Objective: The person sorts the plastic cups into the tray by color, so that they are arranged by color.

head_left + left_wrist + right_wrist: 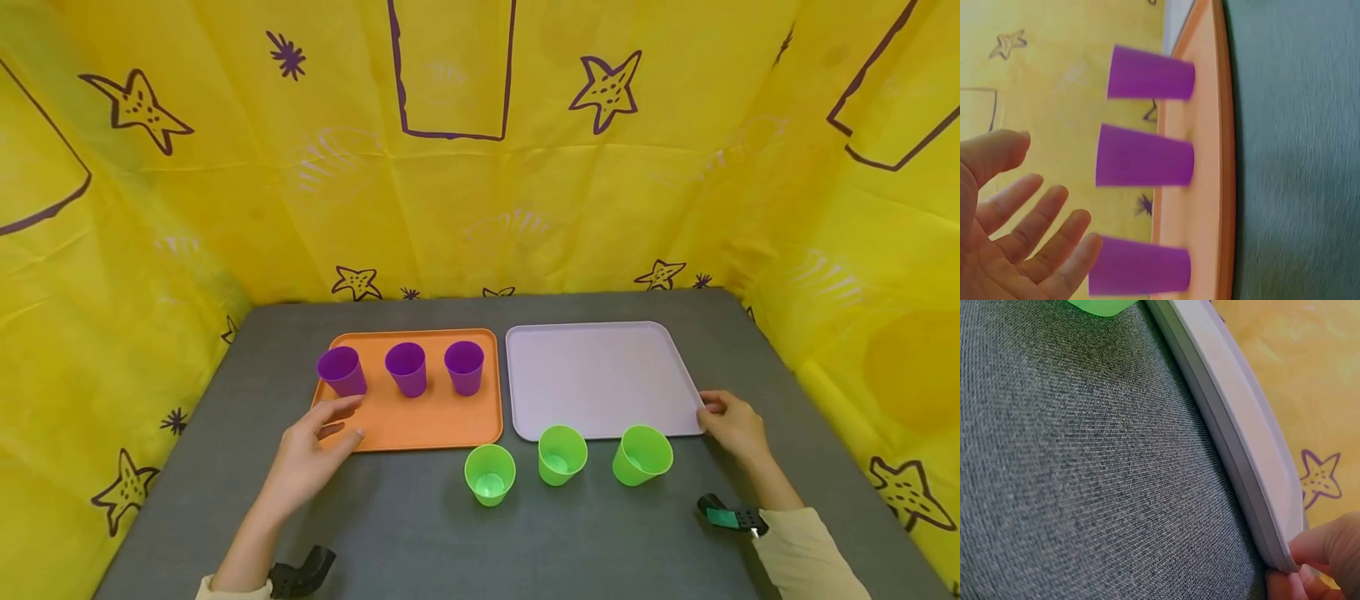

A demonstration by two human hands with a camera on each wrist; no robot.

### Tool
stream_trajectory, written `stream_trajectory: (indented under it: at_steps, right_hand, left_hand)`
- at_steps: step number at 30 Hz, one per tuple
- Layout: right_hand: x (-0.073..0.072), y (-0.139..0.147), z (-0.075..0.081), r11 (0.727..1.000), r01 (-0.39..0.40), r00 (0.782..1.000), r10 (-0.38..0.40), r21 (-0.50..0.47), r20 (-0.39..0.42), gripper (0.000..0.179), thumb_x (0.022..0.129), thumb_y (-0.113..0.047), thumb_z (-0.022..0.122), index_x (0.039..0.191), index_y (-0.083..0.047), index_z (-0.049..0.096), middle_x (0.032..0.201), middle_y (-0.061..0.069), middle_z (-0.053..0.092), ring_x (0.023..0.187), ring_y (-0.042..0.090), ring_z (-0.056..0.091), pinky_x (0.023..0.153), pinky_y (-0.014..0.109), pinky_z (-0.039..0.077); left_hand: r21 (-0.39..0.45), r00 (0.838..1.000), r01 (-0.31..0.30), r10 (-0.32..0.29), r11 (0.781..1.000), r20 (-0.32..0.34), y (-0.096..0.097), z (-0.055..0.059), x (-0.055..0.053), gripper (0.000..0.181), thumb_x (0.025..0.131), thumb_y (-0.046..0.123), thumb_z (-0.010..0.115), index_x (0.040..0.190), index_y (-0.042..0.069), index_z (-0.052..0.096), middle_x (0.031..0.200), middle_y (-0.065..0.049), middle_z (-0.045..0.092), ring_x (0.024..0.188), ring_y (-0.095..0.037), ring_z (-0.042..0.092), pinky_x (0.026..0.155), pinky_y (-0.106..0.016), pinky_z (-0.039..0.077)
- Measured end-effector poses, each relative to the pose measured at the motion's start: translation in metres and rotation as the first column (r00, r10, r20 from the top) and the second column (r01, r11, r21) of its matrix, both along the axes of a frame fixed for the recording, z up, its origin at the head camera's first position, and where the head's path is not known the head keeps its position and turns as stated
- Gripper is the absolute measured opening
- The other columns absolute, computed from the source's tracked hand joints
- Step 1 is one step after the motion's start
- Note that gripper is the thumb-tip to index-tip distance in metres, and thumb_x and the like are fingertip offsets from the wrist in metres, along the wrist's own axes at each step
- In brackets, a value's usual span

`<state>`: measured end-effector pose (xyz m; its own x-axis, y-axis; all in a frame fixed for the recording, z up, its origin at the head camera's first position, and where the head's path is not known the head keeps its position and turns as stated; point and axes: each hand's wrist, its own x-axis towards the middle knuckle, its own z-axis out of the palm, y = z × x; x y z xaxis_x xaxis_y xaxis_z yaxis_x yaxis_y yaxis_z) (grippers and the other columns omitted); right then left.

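1. Left hand (313,450): over the orange tray's near left corner, fingers spread and loosely bent, nothing in them. Just beside the left purple cup; contact cannot be told. Thumb stands apart from the fingers, a gap that would perhaps suit a cup's width.

2. Orange tray (420,429): flat on the grey desk (420,542). Carries left purple cup (349,382) by its left edge, middle purple cup (410,377) and right purple cup (466,377) toward its right edge. All upright, mouths up, in a row across; narrow bases down, probably to leave wide rims easy to reach.

3. Left green cup (490,492): upright on the desk, just off the orange tray's near right corner.

4. Middle green cup (557,473) and right green cup (632,471): upright on the desk along the lilac tray's near edge, apart from each other, likely room for fingers between.

5. Lilac tray (600,367): right of the orange one, bare.

6. Right hand (735,427): pinches the lilac tray's near right corner, thumb at the rim, presumably to steady or align it.
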<state>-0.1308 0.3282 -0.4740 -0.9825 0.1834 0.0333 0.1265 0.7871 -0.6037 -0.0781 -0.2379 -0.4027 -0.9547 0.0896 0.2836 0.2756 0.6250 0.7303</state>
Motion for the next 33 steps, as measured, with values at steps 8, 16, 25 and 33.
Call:
stream_trajectory:
  at_steps: [8, 16, 25, 33]
  right_hand:
    - [0.0, 0.001, 0.0, 1.0, 0.014, 1.0, -0.014, 0.009, -0.013, 0.035, 0.081, -0.012, 0.055, 0.11, 0.007, 0.059, 0.086, 0.019, 0.065, 0.061, 0.011, 0.054, 0.051, 0.022, 0.042]
    - [0.0, -0.001, 0.0, 1.0, 0.019, 1.0, -0.019, 0.01, -0.018, 0.035, 0.081, -0.012, 0.054, 0.11, 0.007, 0.059, 0.086, 0.019, 0.065, 0.062, 0.012, 0.053, 0.052, 0.023, 0.042]
    - [0.0, -0.002, 0.0, 0.999, 0.03, 0.999, -0.03, 0.017, 0.019, 0.036, 0.081, -0.013, 0.055, 0.112, 0.006, 0.058, 0.087, 0.019, 0.064, 0.064, 0.014, 0.053, 0.055, 0.025, 0.04]
    - [0.0, -0.002, 0.0, 0.999, 0.031, 0.999, -0.032, 0.025, 0.034, 0.037, 0.082, -0.015, 0.054, 0.113, 0.006, 0.057, 0.09, 0.019, 0.063, 0.071, 0.022, 0.055, 0.056, 0.025, 0.038]
  left_hand:
    - [0.15, 0.991, 0.102, -0.114, 0.983, 0.07, 0.034, -0.015, 0.007, 0.043, 0.077, 0.014, 0.074, 0.118, 0.016, 0.059, 0.119, -0.001, 0.06, 0.11, -0.02, 0.057, 0.09, -0.033, 0.051]
    - [0.23, 0.947, 0.289, -0.313, 0.929, 0.074, 0.069, -0.037, 0.01, 0.061, 0.073, 0.018, 0.078, 0.128, 0.018, 0.051, 0.126, -0.002, 0.057, 0.116, -0.015, 0.053, 0.095, -0.037, 0.047]
    - [0.241, 0.874, 0.454, -0.482, 0.858, 0.069, 0.094, -0.046, 0.01, 0.082, 0.066, 0.015, 0.082, 0.137, 0.015, 0.04, 0.135, -0.008, 0.049, 0.123, -0.019, 0.047, 0.097, -0.042, 0.045]
    - [0.215, 0.852, 0.477, -0.508, 0.852, 0.127, 0.109, -0.05, 0.01, 0.09, 0.064, 0.02, 0.084, 0.14, 0.015, 0.036, 0.136, -0.006, 0.049, 0.12, -0.024, 0.05, 0.101, -0.032, 0.043]
